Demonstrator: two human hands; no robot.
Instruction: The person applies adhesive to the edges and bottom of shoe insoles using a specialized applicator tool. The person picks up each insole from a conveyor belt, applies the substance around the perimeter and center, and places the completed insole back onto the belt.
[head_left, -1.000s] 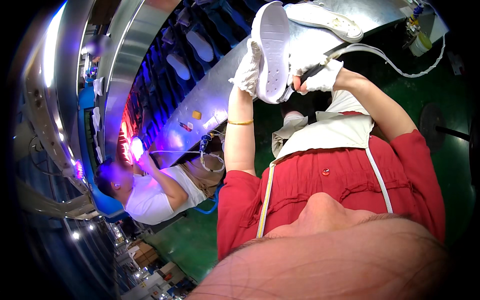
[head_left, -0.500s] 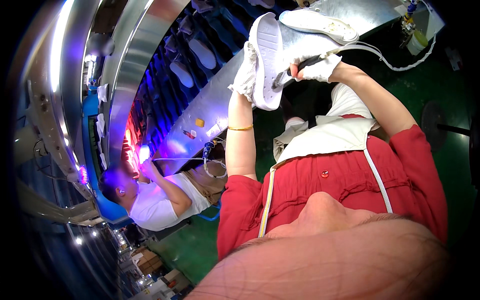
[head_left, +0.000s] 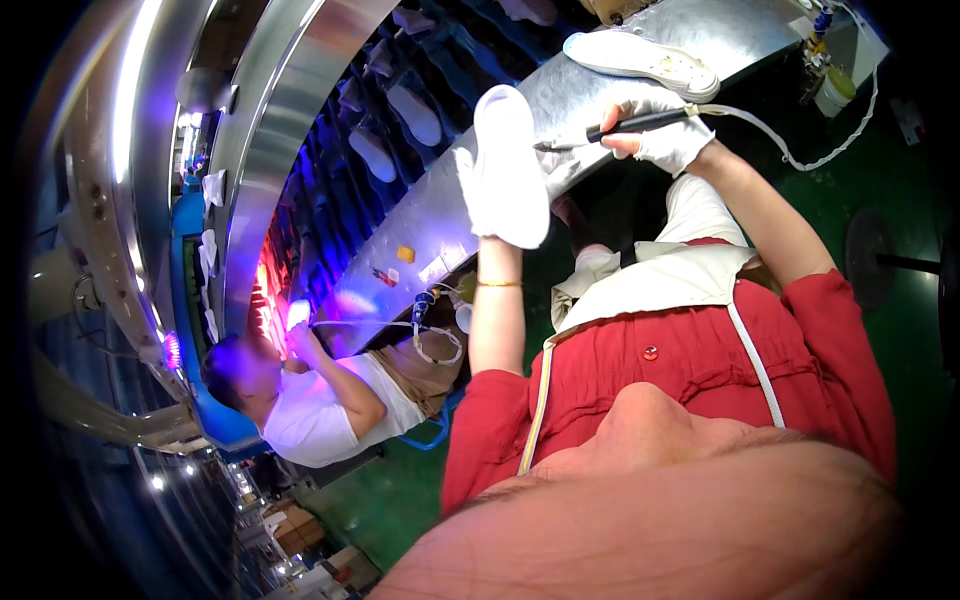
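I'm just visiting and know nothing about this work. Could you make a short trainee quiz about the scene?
1. The right hand holds:
A) scissors
B) a slim black-handled tool
C) a paper cup

2. True or false: the left hand holds a white shoe sole.

3. Fill the gap: a white shoe lies on the metal ____.

Key: 1: B. 2: True. 3: bench.

Bench (head_left: 745, 40): smooth, shiny metal; tool handle (head_left: 652, 121): smooth, plastic-looking; apron (head_left: 645, 280): matt cloth.
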